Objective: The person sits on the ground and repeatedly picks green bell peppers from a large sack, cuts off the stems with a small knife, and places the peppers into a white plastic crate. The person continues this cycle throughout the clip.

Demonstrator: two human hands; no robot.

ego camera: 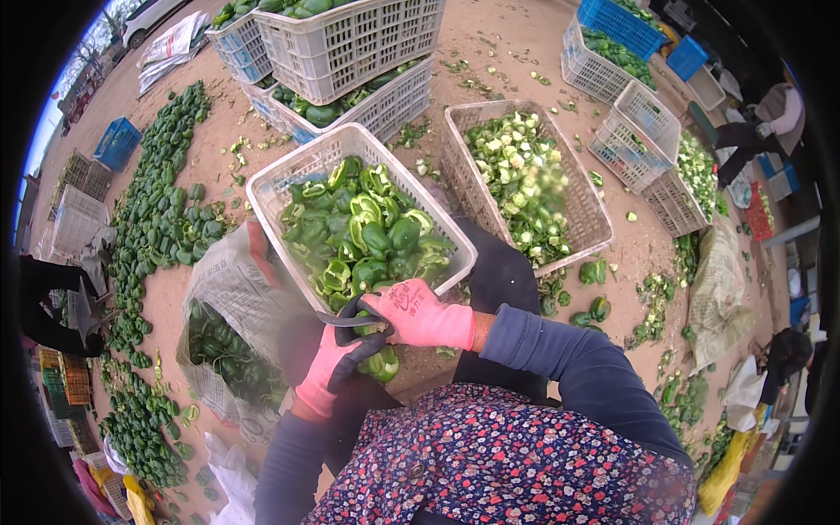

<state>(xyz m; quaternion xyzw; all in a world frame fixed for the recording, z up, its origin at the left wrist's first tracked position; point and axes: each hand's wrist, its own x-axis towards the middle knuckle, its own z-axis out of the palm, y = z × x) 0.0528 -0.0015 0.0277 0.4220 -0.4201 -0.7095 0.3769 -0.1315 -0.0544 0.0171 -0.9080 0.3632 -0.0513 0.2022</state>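
My left hand (338,364), in a pink glove with dark palm and fingers, grips a green bell pepper (380,364) that its fingers partly hide. In my right hand (417,314), gloved likewise, is a knife (344,320); its curved blade points left across the left fingers, and the handle is hidden. Both hands meet at the near rim of a white plastic crate (308,164) holding cut and hollowed green peppers (367,230). Right of it, a second crate (469,157) contains pale pepper cores and stem ends (518,177).
A woven sack (226,275) of whole peppers lies at the left, beside a long pepper pile (157,177). Stacked crates (354,52) stand ahead. More crates (633,128) and a bent-over person (755,131) are at the far right. Scraps litter the ground.
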